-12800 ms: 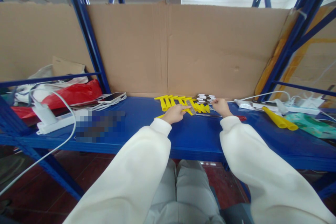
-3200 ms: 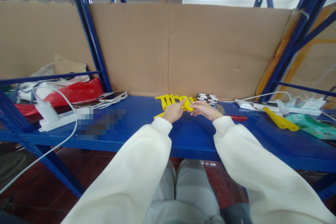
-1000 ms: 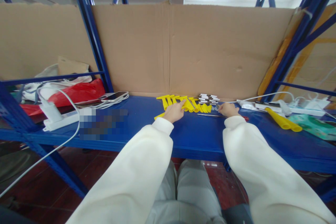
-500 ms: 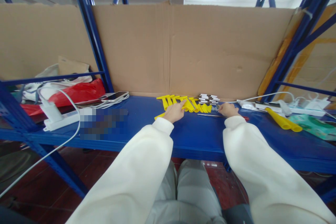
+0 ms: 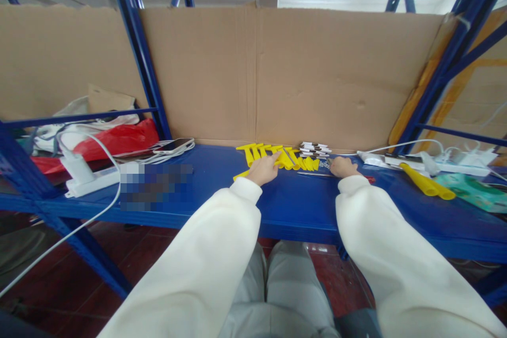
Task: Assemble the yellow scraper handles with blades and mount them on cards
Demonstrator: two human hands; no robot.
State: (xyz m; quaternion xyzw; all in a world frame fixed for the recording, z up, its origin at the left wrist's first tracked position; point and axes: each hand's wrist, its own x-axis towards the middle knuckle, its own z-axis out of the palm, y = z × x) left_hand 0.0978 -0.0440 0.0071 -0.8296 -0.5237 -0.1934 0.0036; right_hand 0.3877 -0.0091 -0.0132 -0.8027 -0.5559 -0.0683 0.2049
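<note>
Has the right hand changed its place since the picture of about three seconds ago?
Yes. Judged against the vertical cardboard crease, the right hand has moved to the right, away from the left hand.

Your right hand [image 5: 344,167] and cuff [image 5: 350,184] hide part of the red handle [image 5: 371,179]; whether that hand grips anything is too small to tell. Your left hand [image 5: 263,170] covers part of 1 yellow piece [image 5: 240,175]. A pixelated patch [image 5: 156,186] masks some tabletop [image 5: 293,200]. The picture's edges cut off the green packet [image 5: 477,190] and your 2 sleeves [image 5: 198,253].
</note>
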